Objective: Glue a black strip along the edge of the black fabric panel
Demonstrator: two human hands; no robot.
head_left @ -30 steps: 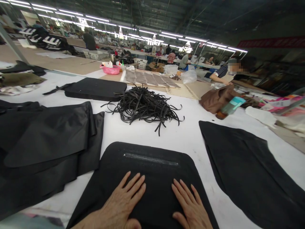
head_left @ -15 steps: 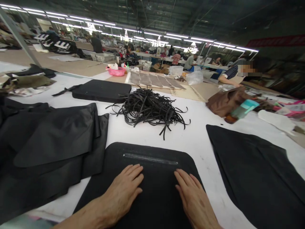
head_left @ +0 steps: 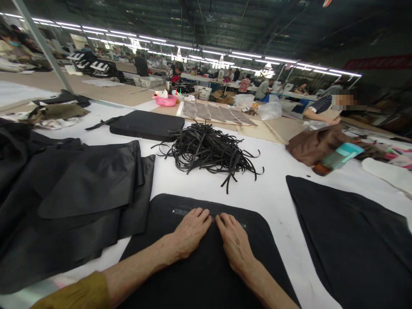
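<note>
A black panel [head_left: 206, 281] with rounded far corners lies flat in front of me. Across it near the far edge runs a narrow shiny strip [head_left: 180, 212], its middle covered by my fingers. My left hand [head_left: 194, 231] rests palm down over the strip, fingers laid out and slightly bent. Close beside it, my right hand [head_left: 234, 241] lies the same way, fingertips on the strip. Neither hand grips anything that I can see. Beyond the panel sits a tangled heap of thin black straps [head_left: 212, 148].
Overlapping black sheets [head_left: 93, 184] lie at left, and more black sheets [head_left: 347, 231] at right. A thick black pad [head_left: 146, 124] is behind. Farther off are a pink basket [head_left: 165, 101], a teal-lidded bottle [head_left: 339, 159], a brown cloth [head_left: 315, 143] and a co-worker [head_left: 325, 105].
Both my hands have slid forward and inward, from beside and below the strip onto it, and now sit close together. The whole view has shifted slightly.
</note>
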